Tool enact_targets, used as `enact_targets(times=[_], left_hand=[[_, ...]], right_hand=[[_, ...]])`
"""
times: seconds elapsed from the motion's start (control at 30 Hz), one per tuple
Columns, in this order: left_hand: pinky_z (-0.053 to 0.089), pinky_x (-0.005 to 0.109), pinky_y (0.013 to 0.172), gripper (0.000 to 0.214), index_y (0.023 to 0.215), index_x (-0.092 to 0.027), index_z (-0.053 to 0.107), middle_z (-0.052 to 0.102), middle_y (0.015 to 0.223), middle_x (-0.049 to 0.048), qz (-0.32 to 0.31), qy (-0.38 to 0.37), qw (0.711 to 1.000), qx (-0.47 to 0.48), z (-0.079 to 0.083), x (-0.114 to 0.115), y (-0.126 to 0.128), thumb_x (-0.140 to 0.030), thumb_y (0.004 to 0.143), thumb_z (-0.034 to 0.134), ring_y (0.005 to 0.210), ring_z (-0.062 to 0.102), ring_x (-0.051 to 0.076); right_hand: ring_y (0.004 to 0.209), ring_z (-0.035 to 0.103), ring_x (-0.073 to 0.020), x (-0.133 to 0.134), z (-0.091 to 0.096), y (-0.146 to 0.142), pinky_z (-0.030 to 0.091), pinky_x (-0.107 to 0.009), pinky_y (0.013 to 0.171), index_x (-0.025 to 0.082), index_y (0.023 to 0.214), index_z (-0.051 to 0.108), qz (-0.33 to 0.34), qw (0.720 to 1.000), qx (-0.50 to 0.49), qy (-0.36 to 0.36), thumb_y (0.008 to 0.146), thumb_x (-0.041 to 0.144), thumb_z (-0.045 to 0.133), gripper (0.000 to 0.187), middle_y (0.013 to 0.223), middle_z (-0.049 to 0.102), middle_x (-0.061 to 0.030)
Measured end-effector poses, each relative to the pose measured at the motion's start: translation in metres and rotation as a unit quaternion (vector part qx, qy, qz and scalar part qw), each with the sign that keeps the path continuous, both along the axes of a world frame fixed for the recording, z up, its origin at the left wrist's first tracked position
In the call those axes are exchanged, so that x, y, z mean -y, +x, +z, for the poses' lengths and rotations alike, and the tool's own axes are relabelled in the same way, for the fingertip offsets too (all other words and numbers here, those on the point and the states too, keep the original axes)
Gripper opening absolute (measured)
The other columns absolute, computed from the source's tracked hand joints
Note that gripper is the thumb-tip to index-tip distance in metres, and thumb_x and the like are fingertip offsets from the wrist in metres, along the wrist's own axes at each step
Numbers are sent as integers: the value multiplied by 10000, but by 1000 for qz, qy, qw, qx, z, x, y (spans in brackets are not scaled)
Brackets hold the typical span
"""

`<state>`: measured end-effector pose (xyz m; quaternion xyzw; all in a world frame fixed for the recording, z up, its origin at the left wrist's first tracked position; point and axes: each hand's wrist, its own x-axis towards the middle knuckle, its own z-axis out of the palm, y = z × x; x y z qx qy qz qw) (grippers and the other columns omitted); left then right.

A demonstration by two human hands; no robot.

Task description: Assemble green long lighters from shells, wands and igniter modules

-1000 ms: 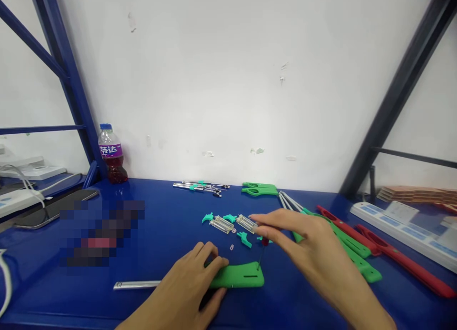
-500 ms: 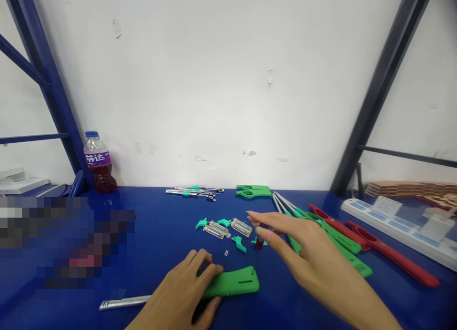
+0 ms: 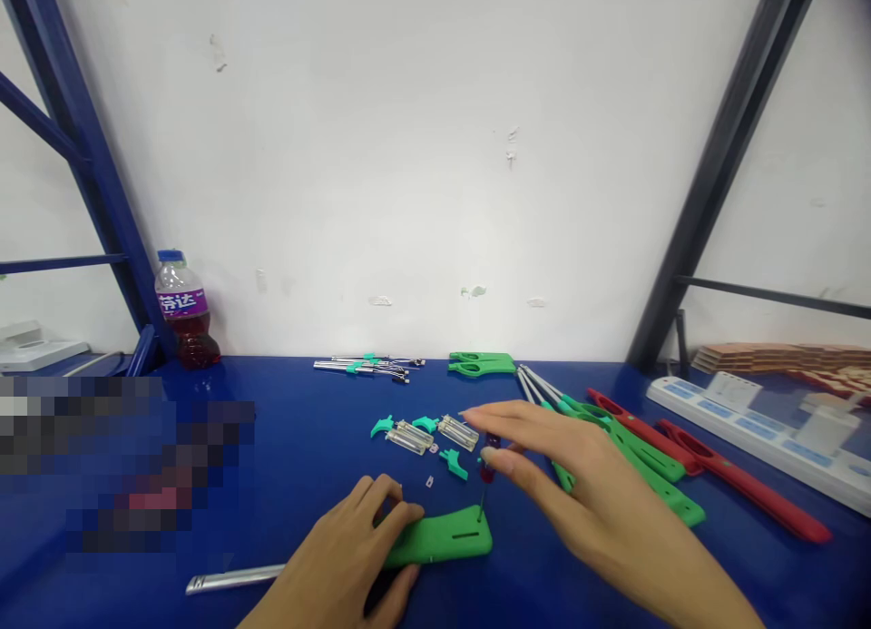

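A green long-nosed lighter (image 3: 445, 536) lies on the blue table, its silver barrel (image 3: 235, 578) pointing left. My left hand (image 3: 357, 543) is wrapped round its middle, hiding that part, and holds it down. Over its right end, my right hand (image 3: 564, 470) has thumb and fingers on the dark red handle of a small screwdriver (image 3: 487, 470). The thin shaft stands nearly upright, its tip at a hole near the corner of the green handle. Just behind lie teal triggers (image 3: 454, 464), clear fuel tanks (image 3: 458, 432) and tiny pale pieces (image 3: 429, 481).
At the right lie several green and red lighters (image 3: 748, 484) and a white power strip (image 3: 721, 420). Silver barrels with wires (image 3: 360, 366) and green shells (image 3: 482, 364) lie by the wall. A drink bottle (image 3: 187, 311) stands at the back left.
My right fingers have shifted slightly round the screwdriver handle, and more of the handle shows. The left hand and the lighter stay put; the view has moved a little.
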<state>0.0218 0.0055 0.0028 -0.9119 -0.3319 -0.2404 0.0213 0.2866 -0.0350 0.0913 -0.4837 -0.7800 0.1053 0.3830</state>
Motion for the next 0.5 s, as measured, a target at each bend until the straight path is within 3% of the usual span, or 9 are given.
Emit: enact_targets(times=[0.13, 0.27, 0.37, 0.5], left_hand=[[659, 393, 848, 398, 1244, -281, 646, 708, 1230, 61, 3, 3, 1000, 1, -2, -1, 1, -153, 868, 665, 1068, 717, 289], [646, 378, 848, 445, 1263, -293, 642, 704, 1241, 52, 10, 8, 1000, -1, -5, -2, 3, -139, 846, 666, 1078, 709, 288], [635, 369, 867, 456, 1256, -291, 643, 705, 1226, 49, 10, 9, 1000, 0, -7, -3, 3, -124, 833, 659, 1067, 709, 280], [644, 372, 839, 429, 1245, -285, 653, 705, 1215, 53, 2, 14, 1000, 14, -6, -2, 4, -143, 840, 661, 1048, 712, 291]], right_hand=[[1041, 731, -155, -3, 1, 2, 544, -250, 905, 406, 1224, 763, 51, 998, -28, -11, 1080, 307, 621, 225, 1160, 794, 69], [833, 698, -166, -10, 1, -7, 519, -281, 761, 354, 1006, 809, -7, 1000, -12, 0, 1012, 287, 729, 104, 949, 733, 36], [891, 701, -187, -9, 1, -9, 524, -307, 798, 363, 1092, 807, -30, 1000, -2, -9, 1046, 296, 667, 162, 1055, 727, 9], [1084, 691, -184, -5, 2, -1, 530, -294, 918, 411, 1293, 742, 44, 999, -16, -26, 1118, 238, 485, 356, 1256, 721, 18]])
